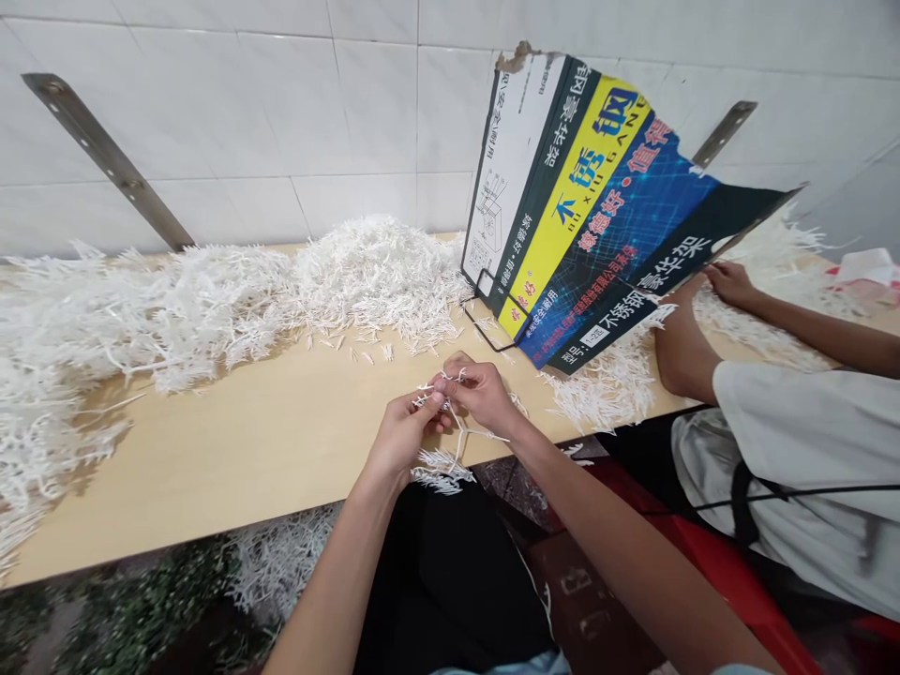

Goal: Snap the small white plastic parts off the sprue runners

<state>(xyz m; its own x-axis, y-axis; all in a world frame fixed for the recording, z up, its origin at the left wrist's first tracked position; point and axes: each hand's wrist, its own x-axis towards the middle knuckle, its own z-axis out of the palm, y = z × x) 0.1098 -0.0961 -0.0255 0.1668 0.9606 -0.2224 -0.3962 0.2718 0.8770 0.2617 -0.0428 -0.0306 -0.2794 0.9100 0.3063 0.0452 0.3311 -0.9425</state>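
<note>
Close to the table's front edge, my left hand (413,419) and my right hand (480,389) meet with fingertips pinched together. Between them they hold a white plastic branch (460,436), its thin forked stems hanging below the fingers. Small white toothed sprigs stick out around the fingertips; the exact joint is hidden by the fingers. Just below my hands, a bunch of white sprigs (442,469) lies at the table edge. A few loose sprigs (386,352) are scattered on the wood farther back.
White plastic pieces (380,272) are heaped along the tiled wall and down the left side. A printed cardboard sheet (583,216) stands upright in a black wire holder (492,309). Beyond it, a co-worker's arm (794,323) reaches over another pile. Green foliage (141,600) lies below the table (211,459).
</note>
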